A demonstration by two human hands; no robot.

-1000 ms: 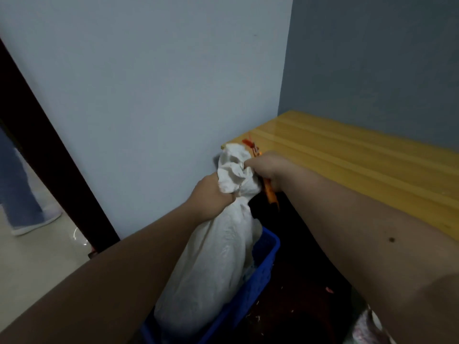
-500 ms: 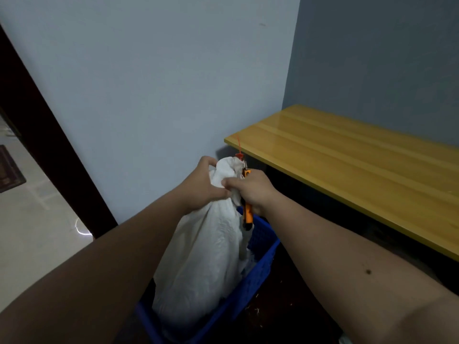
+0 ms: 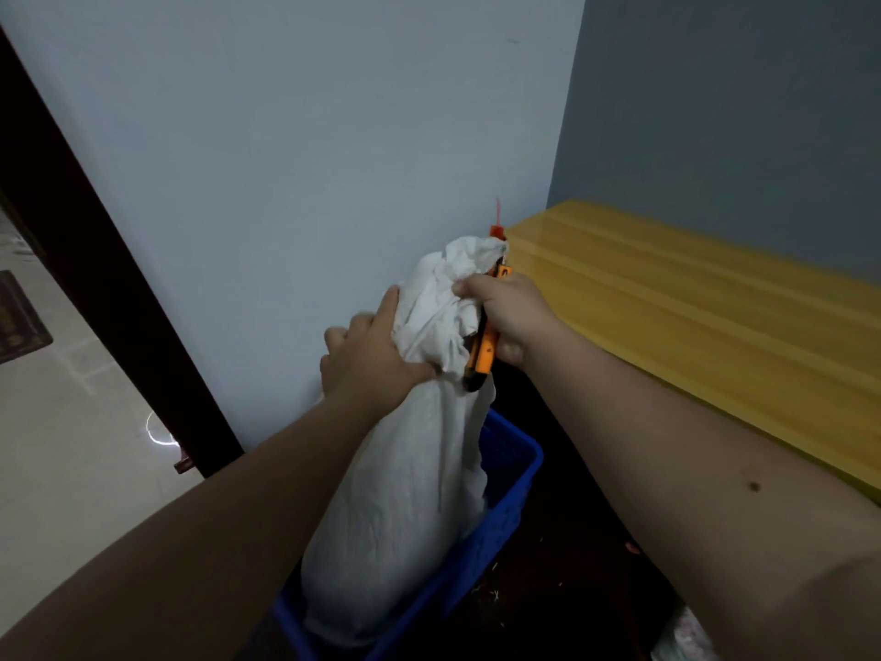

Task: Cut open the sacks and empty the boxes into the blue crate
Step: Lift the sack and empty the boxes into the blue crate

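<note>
The pale wall [image 3: 286,183] fills the upper left of the view and meets a darker grey wall [image 3: 739,112] at a corner. A dark door frame [image 3: 95,279] runs diagonally down the left side, with a light tiled floor [image 3: 71,469] beyond it. The yellow wooden desk [image 3: 691,326] stands against the grey wall on the right.

The white sack [image 3: 405,508] stands upright with its lower end inside the blue crate [image 3: 505,508], which sits on the dark floor below the desk edge, near the wall corner. The sack's gathered neck rises above the crate rim, bunched and creased. A red tie [image 3: 496,226] projects from the top of the neck.

The left hand [image 3: 372,360] grips the sack just below the bunched neck. Its fingers [image 3: 338,336] are curled round the fabric on the far side, with the thumb lying along the near side.

The right hand [image 3: 510,317] is at the other side of the neck. Its fingers [image 3: 469,286] are curled and clamped on the orange utility knife [image 3: 484,345], and the fingertips also press into the sack fabric. The knife handle points downward, its dark lower end touching the sack. The blade is not visible; its state cannot be determined.
</note>
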